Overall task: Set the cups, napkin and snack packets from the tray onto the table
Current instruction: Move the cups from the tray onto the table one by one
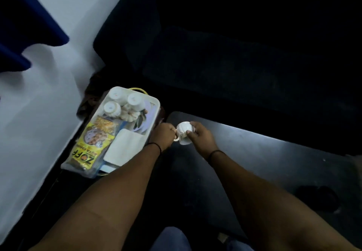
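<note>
Both my hands hold one white ribbed cup [184,133] just right of the tray [155,104], above the left end of the dark table [264,152]. My left hand [163,136] pinches its handle; my right hand [199,135] grips its body. The pale rectangular tray sits to the left and carries three cups upside down at its far end [121,101], a white folded napkin [124,150] near the middle, and yellow snack packets [92,145] along its left side.
A white wall [49,94] rises left of the tray, with a blue shape [25,25] at the top left. Dark cushioned seating [225,64] lies beyond the table. My blue-clad knees [172,239] show at the bottom.
</note>
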